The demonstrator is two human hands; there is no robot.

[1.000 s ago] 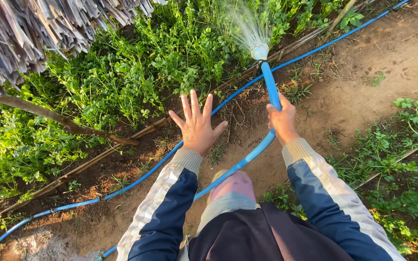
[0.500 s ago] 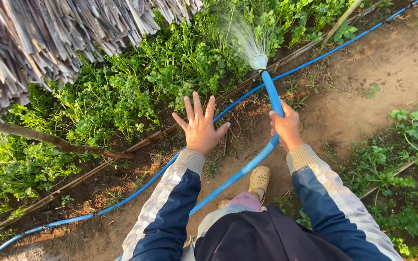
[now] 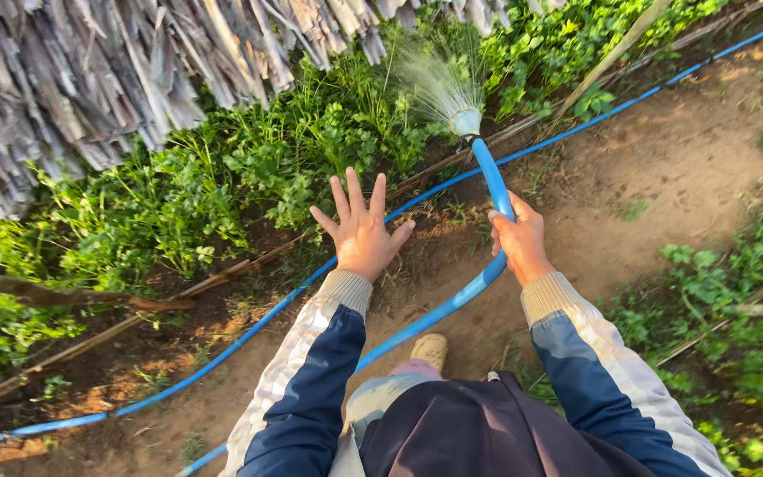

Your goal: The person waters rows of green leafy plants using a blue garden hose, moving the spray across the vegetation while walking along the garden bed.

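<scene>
The blue hose [image 3: 494, 181] rises from the dirt path [image 3: 691, 168] in front of the person, its pale nozzle [image 3: 465, 121] tilted toward the green plants [image 3: 249, 168] and throwing a fan of water [image 3: 434, 75] over them. The right hand [image 3: 517, 238] has its grip closed around the hose a little below the nozzle. The left hand [image 3: 361, 231] hovers to the left of the hose, fingers spread wide, holding nothing. Below the right hand the hose curves down and left across the path. A second run of hose [image 3: 222, 358] lies along the edge of the plants. Dried leaves [image 3: 90, 79] hang beyond the plants. A pale shoe [image 3: 430, 349] stands just beside the hose.
</scene>
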